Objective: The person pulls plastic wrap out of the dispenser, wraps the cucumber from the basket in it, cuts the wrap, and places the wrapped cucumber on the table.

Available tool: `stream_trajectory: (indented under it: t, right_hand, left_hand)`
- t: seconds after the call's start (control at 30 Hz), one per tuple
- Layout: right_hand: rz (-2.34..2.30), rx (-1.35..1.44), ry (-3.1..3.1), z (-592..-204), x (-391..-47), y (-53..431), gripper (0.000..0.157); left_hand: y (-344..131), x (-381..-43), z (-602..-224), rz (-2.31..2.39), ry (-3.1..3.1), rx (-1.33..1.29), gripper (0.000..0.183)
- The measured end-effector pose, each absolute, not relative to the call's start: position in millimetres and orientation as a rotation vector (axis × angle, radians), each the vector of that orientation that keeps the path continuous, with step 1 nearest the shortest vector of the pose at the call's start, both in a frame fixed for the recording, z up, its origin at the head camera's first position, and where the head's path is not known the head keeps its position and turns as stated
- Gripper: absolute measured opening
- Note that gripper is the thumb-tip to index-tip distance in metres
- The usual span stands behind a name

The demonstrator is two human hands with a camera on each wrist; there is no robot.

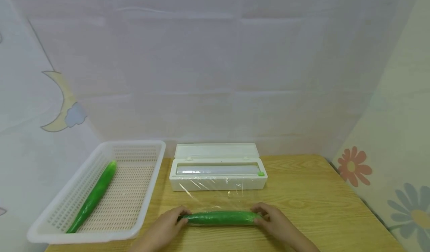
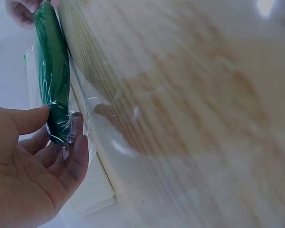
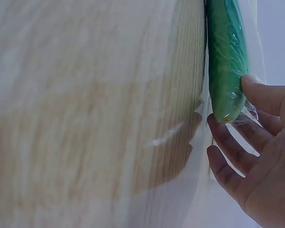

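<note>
A long green cucumber [image 1: 221, 218] lies crosswise in front of me, wrapped in clear plastic film. My left hand [image 1: 168, 224] grips its left end; in the left wrist view the thumb and fingers close round the film-covered tip [image 2: 59, 126]. At the other end my right hand [image 1: 277, 222] holds the cucumber between thumb and fingers, with loose film bunched at the tip in the right wrist view. Clear cling film [image 1: 215, 196] stretches from the cucumber back to a white dispenser box [image 1: 218, 184]. Its lid stands raised, and a film roll [image 1: 218, 170] sits inside.
To the left stands a white plastic basket [image 1: 147, 192] with another cucumber [image 1: 95, 196] leaning along its left side. A small green slider [image 1: 261, 174] is at the dispenser's right end. The wooden table [image 1: 322, 207] meets a cloth backdrop behind.
</note>
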State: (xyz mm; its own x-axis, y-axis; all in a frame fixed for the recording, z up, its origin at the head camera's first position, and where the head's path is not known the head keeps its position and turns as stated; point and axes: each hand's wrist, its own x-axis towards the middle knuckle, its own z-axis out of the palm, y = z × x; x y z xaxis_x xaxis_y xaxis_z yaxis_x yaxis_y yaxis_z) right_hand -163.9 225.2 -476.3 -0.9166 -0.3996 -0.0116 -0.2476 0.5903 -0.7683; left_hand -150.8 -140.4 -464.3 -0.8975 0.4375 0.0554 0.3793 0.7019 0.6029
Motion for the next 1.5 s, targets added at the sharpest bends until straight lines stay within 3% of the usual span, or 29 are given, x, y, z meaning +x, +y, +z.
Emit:
stream_trajectory:
  t: [0.23, 0.5, 0.8, 1.1, 1.5]
  right_hand:
    - [-1.295, -0.588, 2.592, -480, -166, 228, 0.026]
    - [-1.241, -0.640, 2.683, -486, -167, 232, 0.036]
    - [-1.313, -0.529, 2.685, -496, -176, 242, 0.033]
    - [-1.343, -0.553, 2.740, -495, -183, 239, 0.026]
    - [-1.431, -0.518, 2.871, -485, -184, 224, 0.024]
  left_hand:
    - [-143, -153, -469, 0.993, 2.800, 0.609, 0.027]
    - [-149, -163, -479, 1.098, 2.810, 0.633, 0.028]
    - [-150, -167, -477, 1.202, 2.745, 0.566, 0.034]
    - [-142, -171, -474, 1.121, 2.890, 0.378, 0.018]
    - [-132, -182, -470, 1.094, 3.028, 0.376, 0.029]
